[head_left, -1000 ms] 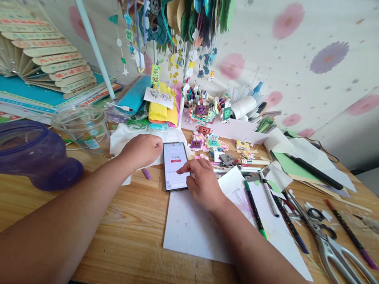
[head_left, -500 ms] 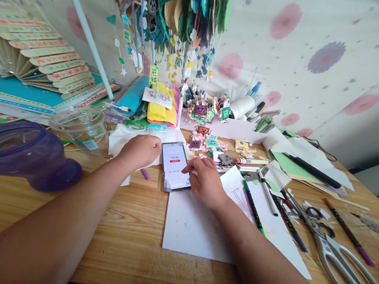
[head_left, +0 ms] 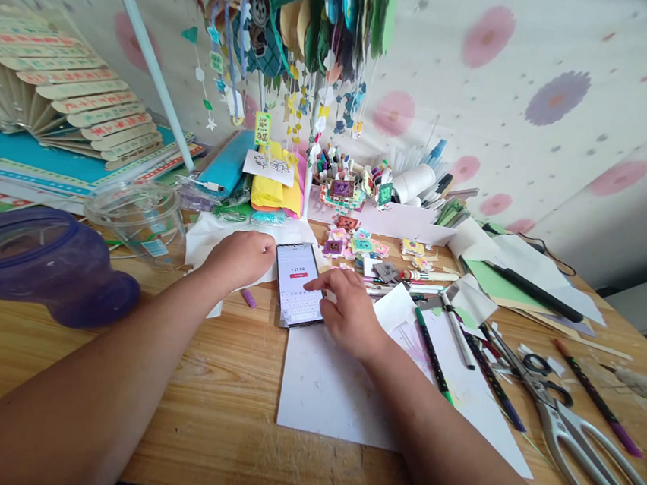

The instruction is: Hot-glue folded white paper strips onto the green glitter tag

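Compared with half a second ago, the right hand (head_left: 354, 315) has pushed its index finger a little farther, so the tip is now at the upper edge of the keyboard on the phone (head_left: 295, 287). The amount and the red button on the screen look the same, so I judge the typing is not finished. The phone lies flat, screen up, on the worktop (head_left: 211, 399), near the middle of the view. The right grip is at its 4 o'clock, index stretched, other fingers bent, nothing visibly pinched; I cannot tell if the tip touches the glass. The left hand (head_left: 237, 255), at 10 o'clock of the phone, is a closed fist; its inside is hidden.

The phone is a smooth, slim rectangle. At its 5 o'clock is a flat, lightly stained white sheet (head_left: 331, 396). At 9 o'clock stands a translucent purple, boot-shaped container (head_left: 79, 287). Toward 4 o'clock lie shiny metal scissors (head_left: 554, 429) with rounded loop handles; the worktop is scratched wood.
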Demonstrator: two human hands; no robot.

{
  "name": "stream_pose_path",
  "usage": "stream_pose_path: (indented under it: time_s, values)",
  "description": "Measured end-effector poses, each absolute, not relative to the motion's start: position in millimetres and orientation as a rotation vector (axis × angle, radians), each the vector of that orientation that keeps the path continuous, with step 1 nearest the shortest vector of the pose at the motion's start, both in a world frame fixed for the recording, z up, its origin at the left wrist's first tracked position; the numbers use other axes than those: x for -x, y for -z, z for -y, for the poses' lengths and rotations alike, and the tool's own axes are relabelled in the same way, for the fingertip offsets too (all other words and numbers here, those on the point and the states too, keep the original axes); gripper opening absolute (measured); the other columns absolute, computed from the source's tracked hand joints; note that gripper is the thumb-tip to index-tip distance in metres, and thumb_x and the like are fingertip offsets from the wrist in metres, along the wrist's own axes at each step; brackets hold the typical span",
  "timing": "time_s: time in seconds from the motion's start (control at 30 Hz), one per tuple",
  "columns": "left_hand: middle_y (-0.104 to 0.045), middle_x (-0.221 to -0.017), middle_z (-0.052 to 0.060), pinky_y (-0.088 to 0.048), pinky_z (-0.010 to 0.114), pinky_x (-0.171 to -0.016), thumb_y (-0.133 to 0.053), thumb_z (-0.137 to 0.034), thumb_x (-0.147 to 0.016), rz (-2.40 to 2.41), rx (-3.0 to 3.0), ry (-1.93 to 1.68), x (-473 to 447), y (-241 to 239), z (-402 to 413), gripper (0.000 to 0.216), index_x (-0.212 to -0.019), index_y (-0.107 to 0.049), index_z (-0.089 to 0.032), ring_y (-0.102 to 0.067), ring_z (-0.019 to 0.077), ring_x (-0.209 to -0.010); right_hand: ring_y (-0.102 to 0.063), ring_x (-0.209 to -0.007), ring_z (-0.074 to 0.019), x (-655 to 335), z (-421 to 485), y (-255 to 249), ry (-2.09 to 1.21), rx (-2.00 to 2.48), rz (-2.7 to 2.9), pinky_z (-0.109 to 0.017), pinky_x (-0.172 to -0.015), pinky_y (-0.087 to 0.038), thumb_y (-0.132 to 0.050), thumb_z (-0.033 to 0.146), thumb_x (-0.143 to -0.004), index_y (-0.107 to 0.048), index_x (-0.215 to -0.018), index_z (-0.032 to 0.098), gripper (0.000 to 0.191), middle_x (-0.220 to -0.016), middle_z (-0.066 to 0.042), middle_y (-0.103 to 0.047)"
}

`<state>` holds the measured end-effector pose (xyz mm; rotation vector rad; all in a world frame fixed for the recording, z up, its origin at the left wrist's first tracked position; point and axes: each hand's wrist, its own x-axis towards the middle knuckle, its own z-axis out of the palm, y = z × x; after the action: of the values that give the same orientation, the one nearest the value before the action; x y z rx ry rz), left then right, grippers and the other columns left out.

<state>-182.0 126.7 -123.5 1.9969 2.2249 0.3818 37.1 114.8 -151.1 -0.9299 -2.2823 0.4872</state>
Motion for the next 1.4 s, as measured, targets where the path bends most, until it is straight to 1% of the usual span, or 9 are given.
stream_pose_path:
  time_s: [0.23, 0.3, 0.47, 0.67, 0.97, 1.07, 1.17, 1.3, 1.4]
  values:
    - [-0.072, -0.079, 0.004, -0.042, 0.031, -0.063, -0.042, -0.024, -0.076, -2.224, -1.999, -0.375, 181.1, 123.5, -126.5, 0.026, -0.071, -0.068, -0.024, -0.064, 0.0238, -0.077, -0.053, -0.107, -0.0261, -24.9, -106.1, 147.2, -0.570, 0.759, 2.440, -0.045, -0.096, -0.036, -0.050, 0.006, -0.072, -0.054, -0.103, 0.021, 0.034, -0.113, -0.005, -0.068]
    - [-0.072, -0.079, 0.004, -0.041, 0.031, -0.064, -0.042, -0.024, -0.076, -2.224, -2.000, -0.375, 181.3, 123.5, -126.3, 0.026, -0.071, -0.067, -0.024, -0.064, 0.0236, -0.078, -0.055, -0.102, -0.0250, -26.0, -107.6, 146.6, -0.544, 0.777, 2.400, -0.043, -0.093, -0.037, -0.049, 0.006, -0.071, -0.056, -0.099, 0.021, 0.033, -0.106, -0.004, -0.069]
    - [-0.072, -0.079, 0.004, -0.041, 0.031, -0.062, -0.042, -0.024, -0.076, -2.218, -1.998, -0.381, 182.3, 123.0, -126.0, 0.026, -0.070, -0.067, -0.024, -0.063, 0.0232, -0.077, -0.055, -0.078, -0.0212, -39.3, -117.3, 146.0, -0.466, 0.934, 2.194, -0.037, -0.082, -0.040, -0.045, 0.002, -0.068, -0.055, -0.071, 0.022, 0.023, -0.073, -0.002, -0.065]
    - [-0.072, -0.079, 0.004, -0.042, 0.031, -0.063, -0.043, -0.022, -0.076, -2.216, -2.002, -0.389, 182.3, 122.8, -126.2, 0.025, -0.070, -0.067, -0.024, -0.063, 0.0233, -0.078, -0.055, -0.072, -0.0213, -45.6, -120.6, 148.3, -0.446, 0.957, 2.219, -0.040, -0.085, -0.039, -0.046, 0.002, -0.066, -0.054, -0.065, 0.023, 0.022, -0.066, -0.002, -0.063]
    - [-0.072, -0.081, 0.004, -0.042, 0.031, -0.064, -0.043, -0.023, -0.076, -2.216, -2.003, -0.391, 181.7, 121.5, -125.5, 0.025, -0.071, -0.068, -0.024, -0.064, 0.0236, -0.079, -0.058, -0.078, -0.0192, -38.4, -112.8, 148.9, -0.486, 0.813, 2.330, -0.045, -0.104, -0.030, -0.047, 0.003, -0.069, -0.058, -0.072, 0.023, 0.023, -0.074, -0.001, -0.065]
    - [-0.072, -0.079, 0.003, -0.043, 0.031, -0.063, -0.043, -0.022, -0.076, -2.219, -1.998, -0.393, 181.9, 122.0, -125.9, 0.025, -0.070, -0.067, -0.024, -0.064, 0.0233, -0.077, -0.058, -0.079, -0.0205, -35.9, -111.4, 149.9, -0.488, 0.815, 2.341, -0.045, -0.102, -0.032, -0.046, 0.003, -0.070, -0.059, -0.076, 0.023, 0.024, -0.077, -0.001, -0.066]
    - [-0.072, -0.080, 0.004, -0.043, 0.031, -0.064, -0.043, -0.023, -0.076, -2.225, -1.994, -0.394, 182.3, 122.6, -126.5, 0.025, -0.071, -0.068, -0.024, -0.064, 0.0235, -0.078, -0.057, -0.089, -0.0230, -33.5, -110.1, 150.3, -0.513, 0.825, 2.338, -0.045, -0.098, -0.035, -0.047, 0.005, -0.070, -0.059, -0.087, 0.023, 0.028, -0.090, -0.003, -0.069]
    - [-0.073, -0.081, 0.004, -0.043, 0.031, -0.064, -0.043, -0.024, -0.076, -2.230, -1.992, -0.393, 182.0, 122.9, -126.7, 0.025, -0.071, -0.068, -0.024, -0.064, 0.0243, -0.079, -0.054, -0.105, -0.0259, -29.2, -108.2, 148.5, -0.565, 0.809, 2.408, -0.047, -0.098, -0.035, -0.049, 0.006, -0.071, -0.055, -0.098, 0.023, 0.032, -0.107, -0.005, -0.069]
    - [-0.073, -0.081, 0.004, -0.043, 0.031, -0.065, -0.043, -0.023, -0.076, -2.235, -1.992, -0.393, 181.8, 123.2, -126.7, 0.025, -0.071, -0.068, -0.024, -0.064, 0.0244, -0.079, -0.053, -0.108, -0.0267, -25.6, -106.8, 146.5, -0.571, 0.791, 2.464, -0.049, -0.099, -0.033, -0.049, 0.006, -0.072, -0.053, -0.101, 0.023, 0.033, -0.112, -0.006, -0.068]
